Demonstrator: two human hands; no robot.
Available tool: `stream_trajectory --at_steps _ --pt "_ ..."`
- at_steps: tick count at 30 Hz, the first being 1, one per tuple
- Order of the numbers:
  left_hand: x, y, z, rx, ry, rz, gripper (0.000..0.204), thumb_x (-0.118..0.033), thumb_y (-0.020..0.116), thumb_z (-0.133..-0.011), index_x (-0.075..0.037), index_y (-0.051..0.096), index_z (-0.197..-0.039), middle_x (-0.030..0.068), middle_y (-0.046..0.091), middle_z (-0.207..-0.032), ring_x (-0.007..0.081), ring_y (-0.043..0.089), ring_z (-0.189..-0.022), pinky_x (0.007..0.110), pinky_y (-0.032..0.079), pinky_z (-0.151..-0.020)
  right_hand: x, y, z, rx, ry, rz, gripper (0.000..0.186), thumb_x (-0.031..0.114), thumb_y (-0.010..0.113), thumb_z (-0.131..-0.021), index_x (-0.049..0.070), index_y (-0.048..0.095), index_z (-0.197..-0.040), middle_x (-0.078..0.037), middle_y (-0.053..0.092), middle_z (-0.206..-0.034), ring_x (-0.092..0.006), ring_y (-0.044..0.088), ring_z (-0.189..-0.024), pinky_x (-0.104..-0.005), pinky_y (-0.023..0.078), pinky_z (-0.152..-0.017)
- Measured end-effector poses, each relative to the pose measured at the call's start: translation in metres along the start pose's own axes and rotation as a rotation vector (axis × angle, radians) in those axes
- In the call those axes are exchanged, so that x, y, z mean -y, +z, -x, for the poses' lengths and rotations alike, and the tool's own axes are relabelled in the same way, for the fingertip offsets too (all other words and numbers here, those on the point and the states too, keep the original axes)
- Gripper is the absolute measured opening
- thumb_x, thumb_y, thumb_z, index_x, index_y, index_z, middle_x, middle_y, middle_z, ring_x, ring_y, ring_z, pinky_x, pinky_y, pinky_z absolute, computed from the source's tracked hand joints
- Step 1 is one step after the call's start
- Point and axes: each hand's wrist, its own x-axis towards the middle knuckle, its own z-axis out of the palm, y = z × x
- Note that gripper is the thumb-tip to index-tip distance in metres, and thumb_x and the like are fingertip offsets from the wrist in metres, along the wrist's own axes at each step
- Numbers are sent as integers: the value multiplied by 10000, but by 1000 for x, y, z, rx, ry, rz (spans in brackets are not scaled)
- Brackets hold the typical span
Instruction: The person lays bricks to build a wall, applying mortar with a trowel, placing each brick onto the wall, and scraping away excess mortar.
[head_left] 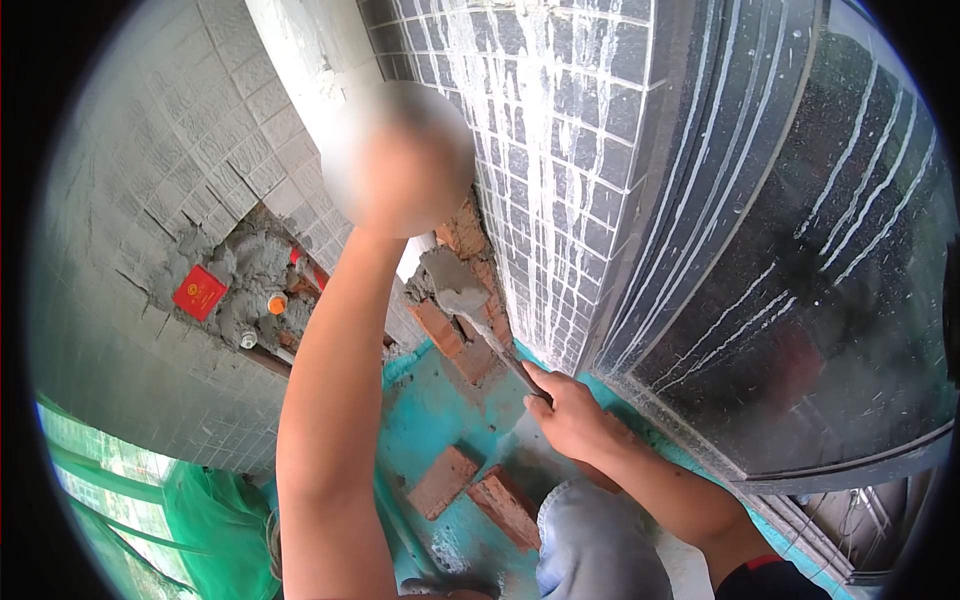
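My right hand is closed round the handle of a trowel. Grey mortar lies on or against the trowel's blade, at the top of low brickwork in the wall corner. My left arm reaches up and away, and my left hand is beside the white pipe. A round blur covers that hand, so its fingers and anything in them cannot be made out.
Two loose bricks, one left of another, lie on the teal floor before my knee. Left, a broken-out wall patch holds a red square cover and an orange cap. A dark glass panel stands right; green netting hangs lower left.
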Motion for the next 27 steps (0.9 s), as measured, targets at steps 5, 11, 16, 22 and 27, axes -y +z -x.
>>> stream_trajectory --at_steps 5,11,16,22,27 --pt "-4 -12 -7 108 -35 32 530 -455 831 -649 -32 709 -946 83 578 -993 244 589 -980 364 526 -789 11 -10 0 -5 -36 16 482 111 586 -906 61 500 -1378 -233 615 -968 -361 615 -814 -397 496 -738" --pt "-9 -23 -10 241 -106 85 523 -447 834 -649 -28 711 -938 86 581 -994 252 585 -996 367 525 -799 20 -19 3 23 5 60 481 111 586 -906 57 502 -1376 -241 627 -996 -350 627 -826 -391 498 -744" --pt "-10 -25 -10 296 -128 49 549 -461 828 -657 -31 711 -979 81 587 -1020 248 577 -1030 361 526 -828 18 -18 1 2 -26 40 470 115 584 -912 37 502 -1368 -251 631 -977 -365 626 -836 -401 498 -750" --pt "-8 -16 -11 297 -149 43 536 -447 831 -661 -46 714 -998 69 594 -1065 242 564 -1077 367 513 -865 30 -9 0 -35 -39 -55 462 104 581 -912 25 502 -1360 -249 624 -1015 -388 619 -879 -411 500 -768" --pt "-11 -21 -13 319 -152 42 581 -459 822 -673 -31 700 -1046 84 591 -1071 259 560 -1083 370 516 -885 38 0 1 -38 -48 -31 464 92 582 -913 38 501 -1366 -241 606 -1028 -397 608 -883 -422 496 -771"
